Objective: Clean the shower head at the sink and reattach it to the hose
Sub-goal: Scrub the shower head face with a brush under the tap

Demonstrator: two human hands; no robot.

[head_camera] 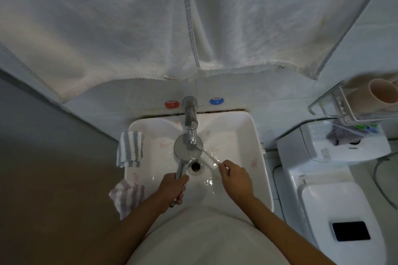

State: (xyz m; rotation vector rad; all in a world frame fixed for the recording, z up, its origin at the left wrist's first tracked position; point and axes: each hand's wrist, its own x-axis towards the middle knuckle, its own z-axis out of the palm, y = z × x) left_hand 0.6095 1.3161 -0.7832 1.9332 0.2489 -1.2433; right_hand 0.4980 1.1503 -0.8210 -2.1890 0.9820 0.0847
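The left hand (172, 187) grips the round chrome shower head (187, 146) by its handle under the chrome tap (190, 121). The right hand (235, 178) pinches a thin white brush (210, 157) against its rim, over the white ceramic sink (256, 157).

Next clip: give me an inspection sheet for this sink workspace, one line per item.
Surface: white sink, wet, water splashing in the basin.
Job's things: shower head under the tap; thin brush against its rim.
Clutter: striped cloth on the left rim; second cloth nearer the person.
Hands: left hand grips the shower head's handle; right hand pinches the brush.
Cables: hose by the toilet.
Surroundings: towel above; toilet with phone; cup on rack.
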